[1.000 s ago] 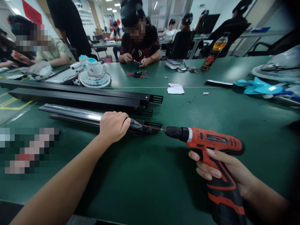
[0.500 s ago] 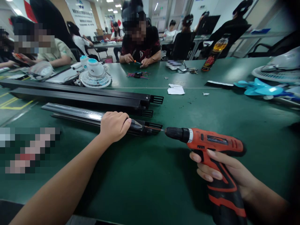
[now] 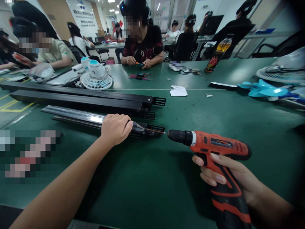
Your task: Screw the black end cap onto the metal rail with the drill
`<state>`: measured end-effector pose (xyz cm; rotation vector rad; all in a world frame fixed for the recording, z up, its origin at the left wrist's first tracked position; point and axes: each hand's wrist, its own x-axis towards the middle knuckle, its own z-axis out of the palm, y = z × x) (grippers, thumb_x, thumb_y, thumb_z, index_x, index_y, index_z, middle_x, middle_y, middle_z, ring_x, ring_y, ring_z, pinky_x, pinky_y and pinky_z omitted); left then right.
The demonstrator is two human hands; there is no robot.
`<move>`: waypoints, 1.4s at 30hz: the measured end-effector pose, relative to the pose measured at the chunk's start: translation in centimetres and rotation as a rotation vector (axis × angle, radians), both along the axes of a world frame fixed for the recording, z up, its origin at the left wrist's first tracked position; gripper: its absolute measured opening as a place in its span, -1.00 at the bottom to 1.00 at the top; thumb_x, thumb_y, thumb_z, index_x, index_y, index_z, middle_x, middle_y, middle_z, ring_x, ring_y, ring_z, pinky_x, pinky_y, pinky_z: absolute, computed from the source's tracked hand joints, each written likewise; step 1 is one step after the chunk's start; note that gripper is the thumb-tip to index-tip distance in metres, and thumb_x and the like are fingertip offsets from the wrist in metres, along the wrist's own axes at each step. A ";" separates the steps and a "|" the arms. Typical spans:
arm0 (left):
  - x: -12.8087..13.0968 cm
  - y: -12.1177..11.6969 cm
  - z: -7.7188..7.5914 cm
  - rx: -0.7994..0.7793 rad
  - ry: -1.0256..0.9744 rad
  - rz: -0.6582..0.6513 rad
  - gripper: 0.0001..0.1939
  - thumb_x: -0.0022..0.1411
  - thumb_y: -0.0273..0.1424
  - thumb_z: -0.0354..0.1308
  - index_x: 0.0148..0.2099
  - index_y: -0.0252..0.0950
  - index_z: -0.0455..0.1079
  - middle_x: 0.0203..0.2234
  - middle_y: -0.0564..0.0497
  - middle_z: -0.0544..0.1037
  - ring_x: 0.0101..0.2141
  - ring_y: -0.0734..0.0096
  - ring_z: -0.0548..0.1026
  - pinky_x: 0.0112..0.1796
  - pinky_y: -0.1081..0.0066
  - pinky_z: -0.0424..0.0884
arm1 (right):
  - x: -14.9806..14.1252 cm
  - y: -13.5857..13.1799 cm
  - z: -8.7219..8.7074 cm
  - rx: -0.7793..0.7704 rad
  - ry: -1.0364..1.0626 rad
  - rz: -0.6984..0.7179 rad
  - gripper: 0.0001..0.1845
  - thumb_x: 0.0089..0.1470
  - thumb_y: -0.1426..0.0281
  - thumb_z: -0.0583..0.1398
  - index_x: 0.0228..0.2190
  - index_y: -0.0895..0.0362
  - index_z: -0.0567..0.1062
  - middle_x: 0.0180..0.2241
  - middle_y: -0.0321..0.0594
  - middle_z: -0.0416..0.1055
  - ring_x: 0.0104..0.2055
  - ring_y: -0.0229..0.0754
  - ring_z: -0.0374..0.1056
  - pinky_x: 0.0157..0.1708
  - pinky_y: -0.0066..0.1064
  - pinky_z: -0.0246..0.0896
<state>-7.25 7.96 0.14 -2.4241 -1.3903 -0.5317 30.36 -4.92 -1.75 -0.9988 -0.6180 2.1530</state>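
Note:
A long black rail [image 3: 78, 116] lies on the green table [image 3: 152, 178] in front of me. My left hand [image 3: 115, 128] is closed over it near its right end, pressing it down. My right hand [image 3: 226, 178] is wrapped round the grip of an orange and black cordless drill [image 3: 214, 149]. The drill points left, and its thin bit [image 3: 157, 131] reaches into the slotted end of the rail.
Two more long black rails [image 3: 78, 95] lie just behind. A small white desk fan [image 3: 96, 78] stands at the back left, paper scraps [image 3: 178, 91] in the middle, blue fan blades [image 3: 264, 89] and a fan grille [image 3: 278, 74] at the right. Other people sit at the far edge.
My hands, the drill and the rail have hardly moved. A standing person at the back left has walked out of view, and the person across has lifted their head.

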 end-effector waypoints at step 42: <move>0.5 -1.3 0.8 -0.172 -0.069 0.070 -0.50 0.58 -0.19 -0.14 0.04 -0.23 0.64 -0.04 -0.15 0.75 0.00 -0.04 0.66 0.17 -0.11 0.34 | 0.0 0.0 0.2 0.005 0.017 0.003 -0.56 0.06 0.05 0.49 -0.29 0.16 0.61 -0.72 -0.47 0.13 -0.57 -0.30 0.02 -0.48 -0.47 0.17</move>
